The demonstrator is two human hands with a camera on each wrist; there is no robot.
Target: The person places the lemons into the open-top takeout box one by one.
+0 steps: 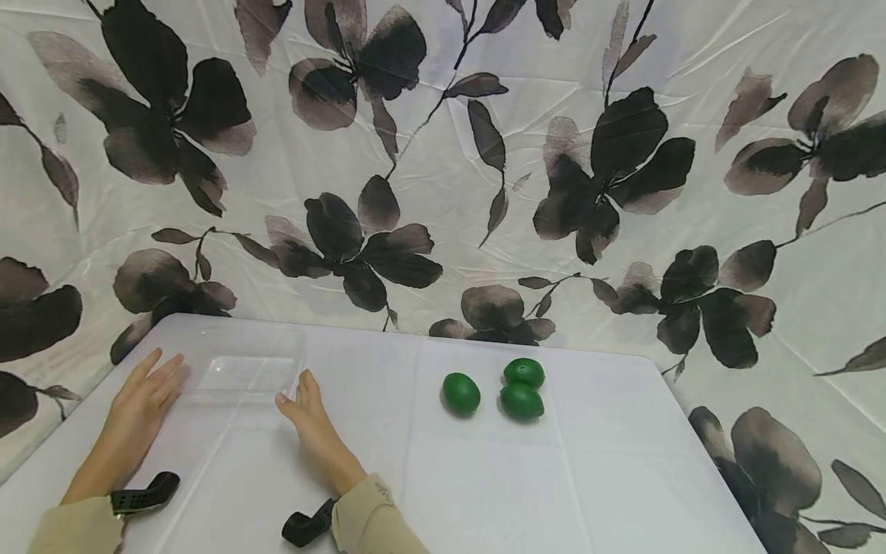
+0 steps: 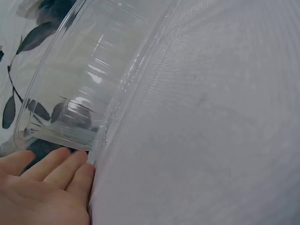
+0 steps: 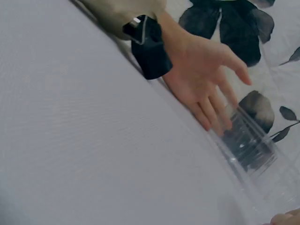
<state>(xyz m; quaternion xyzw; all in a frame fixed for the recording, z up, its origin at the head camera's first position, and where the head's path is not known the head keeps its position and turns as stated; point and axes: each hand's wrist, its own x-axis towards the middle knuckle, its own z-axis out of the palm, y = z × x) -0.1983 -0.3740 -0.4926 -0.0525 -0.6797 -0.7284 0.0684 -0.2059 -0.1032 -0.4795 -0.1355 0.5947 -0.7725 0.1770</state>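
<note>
A clear plastic container (image 1: pixel 245 375) stands at the left of the white table, between the two hands. My left hand (image 1: pixel 144 396) is at its left side, fingers straight and slightly spread. In the left wrist view, those fingertips (image 2: pixel 77 161) lie right at the container's end wall. On the opposite side, my right hand (image 1: pixel 320 435) has its thumb and fingers extended close to the container's right edge. Only a bit of the right hand (image 3: pixel 287 219) shows at the corner of the right wrist view, where the left hand appears whole, palm toward the container.
Three green limes lie right of centre: one lime (image 1: pixel 461 394) by itself, and a front lime (image 1: pixel 522 402) close to a back lime (image 1: pixel 524 372). A white cloth covers the table (image 1: pixel 484 492). Behind its far edge hangs a flower-patterned cloth (image 1: pixel 471 192).
</note>
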